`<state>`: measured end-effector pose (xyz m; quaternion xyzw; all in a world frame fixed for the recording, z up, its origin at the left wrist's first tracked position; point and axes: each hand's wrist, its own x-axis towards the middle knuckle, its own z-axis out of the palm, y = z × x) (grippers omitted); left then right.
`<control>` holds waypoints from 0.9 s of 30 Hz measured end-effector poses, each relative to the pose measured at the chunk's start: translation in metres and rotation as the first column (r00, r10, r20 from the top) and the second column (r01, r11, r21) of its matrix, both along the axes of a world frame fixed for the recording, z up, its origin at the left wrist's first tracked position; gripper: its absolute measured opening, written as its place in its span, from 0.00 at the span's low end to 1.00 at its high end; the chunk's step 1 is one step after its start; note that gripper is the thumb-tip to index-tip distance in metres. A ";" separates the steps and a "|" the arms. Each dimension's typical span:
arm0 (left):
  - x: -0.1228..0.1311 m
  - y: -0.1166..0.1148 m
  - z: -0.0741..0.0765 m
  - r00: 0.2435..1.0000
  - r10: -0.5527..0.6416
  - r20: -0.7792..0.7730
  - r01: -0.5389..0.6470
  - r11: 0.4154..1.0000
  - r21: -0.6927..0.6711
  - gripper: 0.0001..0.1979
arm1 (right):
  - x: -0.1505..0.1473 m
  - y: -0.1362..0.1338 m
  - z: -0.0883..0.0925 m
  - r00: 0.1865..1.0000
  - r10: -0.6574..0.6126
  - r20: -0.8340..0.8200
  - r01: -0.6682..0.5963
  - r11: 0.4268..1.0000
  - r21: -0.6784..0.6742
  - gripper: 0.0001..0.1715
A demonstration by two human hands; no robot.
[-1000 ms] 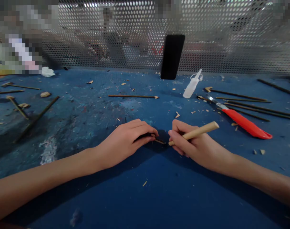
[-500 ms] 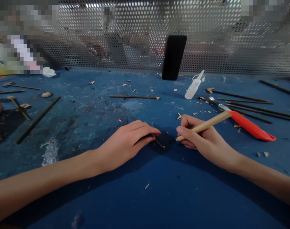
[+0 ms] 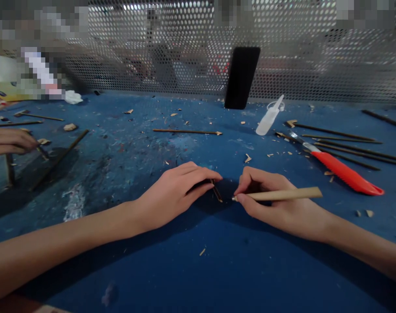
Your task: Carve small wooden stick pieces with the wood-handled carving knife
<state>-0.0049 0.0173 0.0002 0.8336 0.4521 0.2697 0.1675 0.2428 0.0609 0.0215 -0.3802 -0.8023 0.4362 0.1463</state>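
In the head view, the left hand [image 3: 181, 191] is curved low over the blue table [image 3: 185, 269]. Its thumb and first finger are pinched on a short dark stick [image 3: 218, 193]. The stick's lower end pokes out past the fingertips, in the middle between the two hands. The right hand [image 3: 266, 198] is closed around a pale wooden pen-like tool [image 3: 289, 194], held like a pencil. Its small tip points at the stick and is just beside it, with a little gap between them. The tool's thick end leans back over the hand.

Past the right hand lies a red-handled knife [image 3: 348, 172], with thin dark sticks [image 3: 357, 149] next to it. A white squeeze bottle [image 3: 268, 121] stands tilted behind. A black phone [image 3: 242, 78] leans on a metal screen [image 3: 178, 48] full of holes. One long thin stick [image 3: 186, 131] lies farther back in the middle. At the far left, another person's hand [image 3: 9, 141] is over more sticks.
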 end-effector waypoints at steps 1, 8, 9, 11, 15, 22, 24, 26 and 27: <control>0.000 0.000 0.000 1.000 0.000 0.001 0.000 1.000 -0.002 0.12 | 0.000 0.000 -0.001 1.000 0.004 0.004 -0.004 1.000 0.018 0.07; -0.001 0.001 0.000 1.000 -0.015 0.018 0.015 1.000 -0.028 0.11 | -0.002 -0.001 -0.001 0.998 0.030 0.052 -0.035 0.995 0.090 0.10; -0.001 0.001 0.000 1.000 -0.012 0.018 0.013 0.999 -0.032 0.11 | -0.002 -0.001 -0.001 0.998 0.031 0.059 -0.037 0.995 0.092 0.10; -0.001 0.001 0.000 1.000 -0.008 0.018 0.009 0.999 -0.033 0.11 | -0.002 -0.002 -0.001 0.997 0.031 0.071 -0.037 0.995 0.093 0.09; -0.001 0.001 0.001 1.000 -0.008 0.011 0.008 0.999 -0.032 0.11 | -0.002 -0.001 -0.001 0.998 0.019 0.061 -0.025 0.995 0.098 0.09; -0.001 0.001 0.002 1.000 0.005 0.004 -0.005 1.000 -0.028 0.10 | -0.004 -0.002 -0.001 0.998 0.026 0.065 -0.034 0.993 0.114 0.10; -0.001 0.002 0.002 1.000 0.013 0.007 -0.013 0.999 -0.034 0.10 | -0.004 -0.003 -0.002 0.996 0.045 0.075 -0.055 0.989 0.140 0.10; -0.001 0.002 0.001 1.000 0.017 0.009 -0.017 0.999 -0.044 0.10 | -0.003 -0.003 -0.001 0.993 0.071 0.090 -0.084 0.984 0.159 0.10; -0.001 0.002 0.001 1.000 0.019 0.009 -0.019 0.999 -0.047 0.10 | -0.002 -0.004 -0.001 0.992 0.081 0.097 -0.097 0.982 0.163 0.10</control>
